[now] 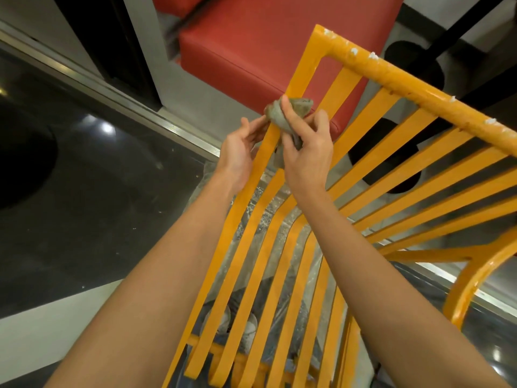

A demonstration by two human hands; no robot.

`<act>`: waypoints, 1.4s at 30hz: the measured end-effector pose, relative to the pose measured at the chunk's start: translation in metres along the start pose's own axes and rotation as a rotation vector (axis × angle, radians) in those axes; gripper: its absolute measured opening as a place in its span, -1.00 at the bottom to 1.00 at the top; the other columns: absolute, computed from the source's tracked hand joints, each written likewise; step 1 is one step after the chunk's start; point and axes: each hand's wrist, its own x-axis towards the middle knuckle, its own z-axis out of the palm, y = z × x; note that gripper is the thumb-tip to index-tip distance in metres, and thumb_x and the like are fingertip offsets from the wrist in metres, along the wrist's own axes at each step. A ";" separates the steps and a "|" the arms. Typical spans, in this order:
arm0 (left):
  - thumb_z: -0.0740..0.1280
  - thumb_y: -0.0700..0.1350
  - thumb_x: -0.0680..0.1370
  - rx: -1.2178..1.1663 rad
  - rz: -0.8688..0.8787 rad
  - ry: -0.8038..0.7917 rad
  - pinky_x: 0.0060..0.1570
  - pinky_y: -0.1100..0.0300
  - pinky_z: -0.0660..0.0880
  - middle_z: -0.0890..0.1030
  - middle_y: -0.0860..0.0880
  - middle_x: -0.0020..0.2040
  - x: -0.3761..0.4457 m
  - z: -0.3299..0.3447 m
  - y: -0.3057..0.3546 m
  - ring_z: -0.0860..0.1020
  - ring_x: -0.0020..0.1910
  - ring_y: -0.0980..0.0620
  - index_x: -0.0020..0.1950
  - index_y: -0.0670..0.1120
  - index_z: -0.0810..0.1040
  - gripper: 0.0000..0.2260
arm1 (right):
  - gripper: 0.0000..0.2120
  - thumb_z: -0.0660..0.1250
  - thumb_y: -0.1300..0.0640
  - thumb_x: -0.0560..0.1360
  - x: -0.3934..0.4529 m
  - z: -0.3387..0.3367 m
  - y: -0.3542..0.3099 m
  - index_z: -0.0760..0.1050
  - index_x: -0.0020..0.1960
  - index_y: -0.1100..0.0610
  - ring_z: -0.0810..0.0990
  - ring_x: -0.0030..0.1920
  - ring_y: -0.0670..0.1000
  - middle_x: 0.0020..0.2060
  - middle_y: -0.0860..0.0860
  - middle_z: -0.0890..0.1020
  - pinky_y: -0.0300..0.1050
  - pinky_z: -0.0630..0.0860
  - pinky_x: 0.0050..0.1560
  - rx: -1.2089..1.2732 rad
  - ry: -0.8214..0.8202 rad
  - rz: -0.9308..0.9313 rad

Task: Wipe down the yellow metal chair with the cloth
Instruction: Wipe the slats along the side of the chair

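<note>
Head view: only camera.
Cloth point(282, 114): bunched round the leftmost back slat point(268, 152) of the yellow chair point(405, 88), upper half, touching.
Right hand point(305, 152): fingers curled, clamping cloth from the right.
Left hand point(237, 152): fingers fairly straight, resting on the slat's left side; nothing gripped.
Slat axis: near-left to far-right.
Room: free slat both ways; top rail point(419, 96) caps the far end; next slat close on the right.

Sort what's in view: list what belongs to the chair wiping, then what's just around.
In the job:
- yellow chair
- grey cloth, wrapped round a back slat
- right hand, gripping the cloth
- left hand, fingers at the same slat

Just around:
- red seat
- black round bases
- dark floor
</note>
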 end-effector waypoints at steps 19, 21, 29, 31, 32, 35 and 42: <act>-0.09 0.02 0.71 0.167 0.015 0.033 0.07 0.19 0.46 0.64 0.05 -0.08 -0.002 0.001 0.002 0.58 -0.06 0.16 0.11 -0.08 0.61 -0.53 | -0.57 0.40 0.33 0.45 0.004 -0.030 -0.006 0.57 0.31 0.15 0.45 -0.13 -0.04 -0.11 -0.06 0.41 -0.26 0.42 -0.19 -0.036 -0.077 -0.190; -0.10 -0.01 0.72 0.286 0.043 0.025 -0.19 0.40 0.47 0.62 0.04 -0.04 0.000 0.009 0.010 0.54 -0.14 0.21 0.24 -0.15 0.57 -0.52 | -0.58 0.37 0.34 0.46 0.041 -0.037 -0.013 0.56 0.31 0.20 0.41 -0.10 -0.10 -0.06 -0.19 0.33 -0.35 0.38 -0.08 0.005 0.113 -0.222; -0.11 0.10 0.70 0.016 0.005 0.019 -0.05 0.22 0.58 0.64 -0.09 -0.10 0.014 0.040 0.035 0.61 -0.10 0.06 0.17 -0.16 0.58 -0.47 | -0.57 0.39 0.24 0.47 0.034 -0.038 -0.009 0.56 0.33 0.09 0.51 -0.11 -0.04 -0.06 0.03 0.52 -0.17 0.50 -0.20 -0.129 -0.106 -0.166; -0.16 0.13 0.69 0.022 0.027 0.006 -0.29 0.37 0.51 0.65 -0.02 -0.14 0.016 0.036 0.030 0.60 -0.23 0.18 0.21 -0.15 0.57 -0.42 | -0.60 0.37 0.27 0.47 0.054 -0.041 -0.008 0.57 0.31 0.14 0.41 -0.15 -0.14 -0.11 -0.02 0.43 -0.30 0.40 -0.16 -0.051 0.066 -0.144; -0.16 0.13 0.69 0.022 0.039 0.005 -0.31 0.39 0.49 0.65 0.00 -0.14 0.016 0.037 0.028 0.60 -0.26 0.21 0.25 -0.16 0.56 -0.41 | -0.60 0.36 0.28 0.48 0.058 -0.041 -0.009 0.57 0.31 0.15 0.40 -0.14 -0.15 -0.10 -0.01 0.44 -0.31 0.41 -0.14 -0.033 0.086 -0.138; -0.15 0.13 0.69 -0.005 0.051 0.014 -0.26 0.36 0.51 0.66 0.02 -0.17 0.014 0.039 0.026 0.61 -0.21 0.20 0.25 -0.16 0.55 -0.43 | -0.56 0.37 0.27 0.48 0.038 -0.036 -0.009 0.54 0.35 0.09 0.39 -0.14 -0.16 -0.10 -0.06 0.47 -0.24 0.41 -0.20 -0.079 -0.097 -0.157; -0.15 0.14 0.69 -0.096 0.072 0.034 0.05 0.24 0.54 0.66 -0.03 -0.05 0.012 0.044 0.023 0.60 0.00 0.07 0.19 -0.14 0.56 -0.44 | -0.55 0.36 0.29 0.47 0.053 -0.041 -0.007 0.54 0.35 0.11 0.50 -0.10 -0.06 -0.04 0.10 0.57 -0.20 0.49 -0.15 -0.028 -0.017 -0.126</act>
